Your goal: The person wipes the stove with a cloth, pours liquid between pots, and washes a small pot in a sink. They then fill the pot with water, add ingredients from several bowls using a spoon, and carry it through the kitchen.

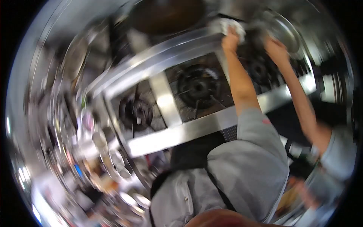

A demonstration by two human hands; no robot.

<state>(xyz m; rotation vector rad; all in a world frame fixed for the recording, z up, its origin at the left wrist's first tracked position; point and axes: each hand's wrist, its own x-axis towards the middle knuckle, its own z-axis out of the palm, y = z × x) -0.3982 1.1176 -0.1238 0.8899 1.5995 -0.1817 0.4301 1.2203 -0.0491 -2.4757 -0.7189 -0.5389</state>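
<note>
My right hand reaches far forward over the stove, its fingers closed on a white cloth. The cloth is up against a dark, handle-like bar, but blur hides whether it grips that bar. A large dark wok is to the left of the cloth. My left hand does not appear. Another person's hand, on an arm coming from the right, is at the near edge of a shiny round pan, close to my right hand.
Gas burners sit in a steel stove frame before me. On the left are blurred white cups and a round metal pan. A co-worker's grey sleeve and second hand are close on my right.
</note>
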